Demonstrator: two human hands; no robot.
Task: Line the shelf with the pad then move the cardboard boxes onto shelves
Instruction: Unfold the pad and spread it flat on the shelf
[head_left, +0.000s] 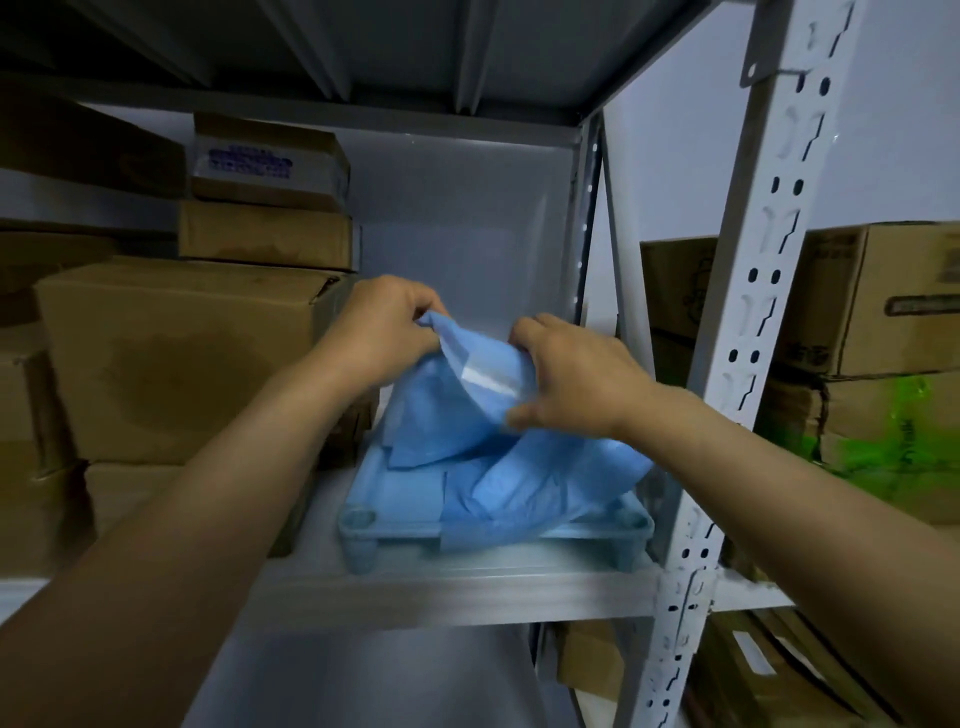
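Observation:
A crumpled, half-folded blue pad (457, 410) is held up over a light blue plastic tray (395, 499) on the grey metal shelf (467, 587). My left hand (384, 327) pinches the pad's upper left edge. On its right side my right hand (576, 379) grips it, thumb underneath. The pad's lower part lies bunched on the tray. Cardboard boxes (192, 353) are stacked on the same shelf, to the left of the tray.
A white perforated upright post (753, 332) stands at the shelf's right front corner. More cardboard boxes (872, 301) fill the neighbouring rack to the right, one with green marks. The shelf above (415, 52) hangs close overhead. Boxes also sit on the lower right shelf (753, 670).

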